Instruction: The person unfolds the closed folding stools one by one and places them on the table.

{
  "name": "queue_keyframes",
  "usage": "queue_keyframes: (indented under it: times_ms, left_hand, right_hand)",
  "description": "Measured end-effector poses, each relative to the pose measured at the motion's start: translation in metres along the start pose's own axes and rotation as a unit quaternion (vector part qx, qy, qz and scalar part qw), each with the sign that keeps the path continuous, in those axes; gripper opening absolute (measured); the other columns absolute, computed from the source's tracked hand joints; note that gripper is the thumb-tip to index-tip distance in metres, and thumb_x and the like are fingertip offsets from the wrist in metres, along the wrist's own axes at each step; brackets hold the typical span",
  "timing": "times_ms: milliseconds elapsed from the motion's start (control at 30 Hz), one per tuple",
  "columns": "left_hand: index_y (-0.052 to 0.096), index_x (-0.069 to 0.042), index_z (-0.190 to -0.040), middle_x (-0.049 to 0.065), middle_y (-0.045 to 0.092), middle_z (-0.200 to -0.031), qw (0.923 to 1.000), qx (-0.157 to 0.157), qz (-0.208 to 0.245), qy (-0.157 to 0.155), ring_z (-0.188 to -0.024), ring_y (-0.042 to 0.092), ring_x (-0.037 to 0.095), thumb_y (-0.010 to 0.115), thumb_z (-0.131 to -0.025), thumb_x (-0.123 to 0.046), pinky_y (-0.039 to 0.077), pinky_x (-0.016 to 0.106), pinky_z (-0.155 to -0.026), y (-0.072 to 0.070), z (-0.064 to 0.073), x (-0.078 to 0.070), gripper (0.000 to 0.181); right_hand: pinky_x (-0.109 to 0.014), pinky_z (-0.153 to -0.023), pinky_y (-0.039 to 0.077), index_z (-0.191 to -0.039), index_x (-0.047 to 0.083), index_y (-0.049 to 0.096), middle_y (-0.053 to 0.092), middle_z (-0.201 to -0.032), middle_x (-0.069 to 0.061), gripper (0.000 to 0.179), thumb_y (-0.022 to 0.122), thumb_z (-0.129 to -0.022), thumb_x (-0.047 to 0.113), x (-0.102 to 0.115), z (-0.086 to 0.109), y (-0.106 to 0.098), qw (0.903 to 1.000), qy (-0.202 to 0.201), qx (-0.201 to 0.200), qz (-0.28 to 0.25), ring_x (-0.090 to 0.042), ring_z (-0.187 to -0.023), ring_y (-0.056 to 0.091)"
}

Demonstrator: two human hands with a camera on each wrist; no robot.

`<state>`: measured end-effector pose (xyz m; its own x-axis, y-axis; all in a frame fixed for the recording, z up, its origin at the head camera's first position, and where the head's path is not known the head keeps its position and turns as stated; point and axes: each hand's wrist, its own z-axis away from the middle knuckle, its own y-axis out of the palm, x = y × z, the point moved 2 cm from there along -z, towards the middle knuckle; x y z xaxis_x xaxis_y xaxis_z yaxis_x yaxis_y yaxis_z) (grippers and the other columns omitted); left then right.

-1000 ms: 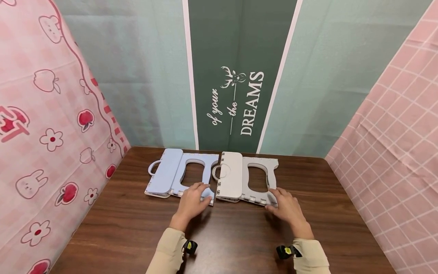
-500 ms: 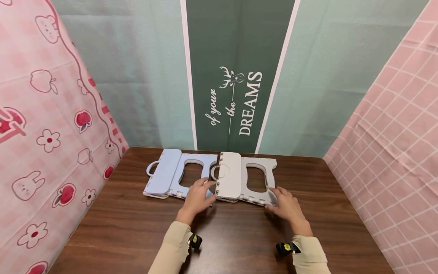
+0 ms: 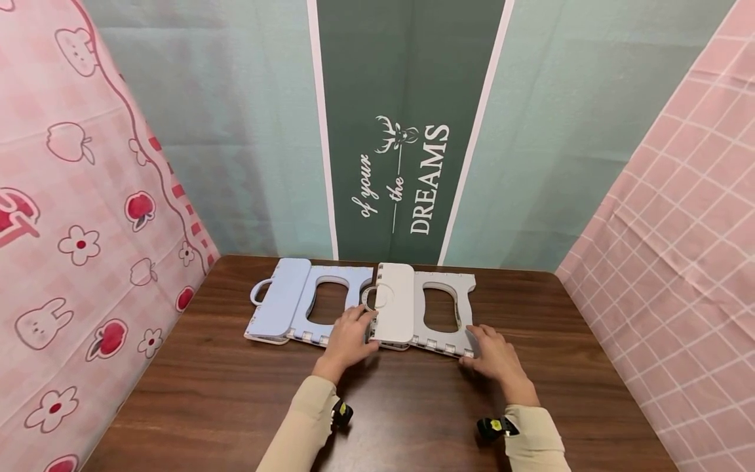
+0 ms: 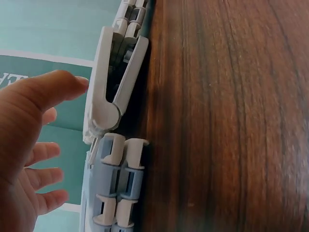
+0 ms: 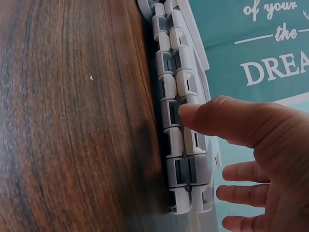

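Two folding step stools lie folded flat side by side on the table, a blue stool [image 3: 287, 295] on the left and a light grey-and-white stool [image 3: 395, 305] on the right. My left hand [image 3: 349, 337] is over the blue stool's front right corner, at the white panel's left edge. In the left wrist view its thumb [image 4: 63, 87] is at the white panel, the other fingers apart from it. My right hand [image 3: 494, 354] rests at the grey stool's front right corner. In the right wrist view the thumb [image 5: 212, 116] touches the hinged edge, while the other fingers extend beyond it.
A dark wood table [image 3: 407, 419] carries both stools near its back edge. Behind it hangs a green curtain [image 3: 407, 78] with lettering. Pink printed cloth [image 3: 88, 196] stands on the left and pink checked cloth [image 3: 678, 229] on the right.
My left hand has moved right, from the blue stool's front right part to the white panel's left edge. The right hand stays at the grey stool's corner. Both stools look unmoved.
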<state>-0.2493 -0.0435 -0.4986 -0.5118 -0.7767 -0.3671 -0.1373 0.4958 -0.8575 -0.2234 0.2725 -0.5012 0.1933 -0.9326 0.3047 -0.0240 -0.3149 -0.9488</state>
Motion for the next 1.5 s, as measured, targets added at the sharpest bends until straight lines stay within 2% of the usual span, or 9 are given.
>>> queue_keyframes:
  times_ms: [133, 267, 400, 600, 800, 967, 1133, 1300, 1500]
  left_hand:
    - [0.057, -0.006, -0.124, 0.024, 0.047, -0.129, 0.9995, 0.012, 0.026, -0.015, -0.117, 0.043, 0.041, 0.078, -0.069, -0.026, 0.04, 0.052, -0.09, 0.005, -0.004, -0.003, 0.062]
    - [0.055, -0.005, -0.127, 0.026, 0.042, -0.132, 0.9959, 0.029, 0.071, -0.049, -0.119, 0.042, 0.042, 0.08, -0.069, -0.019, 0.04, 0.048, -0.092, 0.012, -0.007, -0.005, 0.065]
    - [0.053, -0.003, -0.128, 0.028, 0.04, -0.132, 0.9924, 0.027, 0.097, -0.071, -0.118, 0.042, 0.042, 0.08, -0.066, -0.009, 0.042, 0.046, -0.091, 0.02, -0.009, -0.004, 0.069]
    - [0.053, 0.003, -0.125, 0.026, 0.048, -0.12, 0.9896, 0.023, 0.112, -0.087, -0.106, 0.052, 0.038, 0.08, -0.06, -0.002, 0.046, 0.043, -0.084, 0.025, -0.013, -0.008, 0.07]
    - [0.059, 0.002, -0.114, 0.021, 0.054, -0.107, 0.9881, 0.026, 0.11, -0.104, -0.095, 0.057, 0.036, 0.085, -0.054, -0.006, 0.047, 0.042, -0.081, 0.028, -0.018, -0.009, 0.066]
    - [0.058, 0.001, -0.113, 0.02, 0.056, -0.104, 0.9856, 0.033, 0.11, -0.124, -0.094, 0.057, 0.036, 0.088, -0.051, -0.005, 0.047, 0.042, -0.081, 0.029, -0.021, -0.008, 0.068]
    - [0.057, 0.001, -0.114, 0.02, 0.056, -0.103, 0.9847, 0.034, 0.117, -0.125, -0.093, 0.056, 0.036, 0.088, -0.05, -0.004, 0.047, 0.042, -0.081, 0.029, -0.023, -0.008, 0.07]
    - [0.058, 0.001, -0.112, 0.02, 0.056, -0.101, 0.9838, 0.029, 0.12, -0.13, -0.091, 0.057, 0.035, 0.089, -0.049, -0.004, 0.047, 0.041, -0.08, 0.029, -0.022, -0.007, 0.07]
    - [0.06, 0.0, -0.111, 0.018, 0.055, -0.102, 0.9799, 0.035, 0.145, -0.133, -0.096, 0.054, 0.034, 0.089, -0.05, -0.006, 0.045, 0.041, -0.083, 0.026, -0.021, -0.009, 0.068]
  right_hand:
    - [-0.063, -0.078, 0.038, -0.129, 0.0, 0.05, 0.045, -0.125, -0.031, 0.073, 0.08, -0.069, 0.028, -0.002, -0.001, 0.001, 1.0, 0.006, 0.005, 0.0, -0.05, -0.108, 0.046]
    - [-0.061, -0.079, 0.039, -0.131, -0.006, 0.044, 0.047, -0.123, -0.031, 0.081, 0.081, -0.067, 0.027, -0.003, -0.002, 0.001, 0.9999, 0.01, 0.007, -0.001, -0.048, -0.107, 0.046]
    - [-0.06, -0.081, 0.039, -0.131, -0.012, 0.04, 0.047, -0.121, -0.033, 0.085, 0.082, -0.067, 0.024, -0.003, -0.002, 0.0, 0.9997, 0.023, 0.009, -0.002, -0.049, -0.107, 0.046]
    - [-0.057, -0.077, 0.042, -0.118, -0.012, 0.054, 0.054, -0.11, -0.03, 0.068, 0.08, -0.067, 0.023, -0.004, 0.0, 0.004, 0.9996, 0.015, -0.003, 0.023, -0.047, -0.1, 0.05]
    - [-0.055, -0.071, 0.045, -0.106, -0.008, 0.062, 0.058, -0.096, -0.025, 0.055, 0.081, -0.064, 0.021, -0.002, 0.001, 0.009, 0.9986, 0.023, -0.023, 0.042, -0.043, -0.09, 0.054]
    - [-0.053, -0.066, 0.046, -0.103, -0.007, 0.063, 0.059, -0.091, -0.022, 0.053, 0.082, -0.063, 0.02, 0.001, -0.001, 0.009, 0.9985, 0.041, -0.017, 0.033, -0.041, -0.084, 0.056]
    - [-0.051, -0.064, 0.046, -0.102, -0.008, 0.063, 0.059, -0.087, -0.021, 0.053, 0.082, -0.061, 0.019, 0.0, -0.003, 0.009, 0.998, 0.055, -0.016, 0.026, -0.039, -0.081, 0.057]
    - [-0.052, -0.068, 0.046, -0.106, -0.009, 0.061, 0.059, -0.091, -0.023, 0.056, 0.082, -0.062, 0.019, 0.001, -0.002, 0.009, 0.9979, 0.061, -0.013, 0.019, -0.041, -0.085, 0.055]
    - [-0.053, -0.071, 0.045, -0.108, -0.009, 0.061, 0.059, -0.094, -0.023, 0.058, 0.082, -0.061, 0.018, 0.001, 0.0, 0.005, 0.9974, 0.07, -0.014, 0.007, -0.042, -0.089, 0.054]
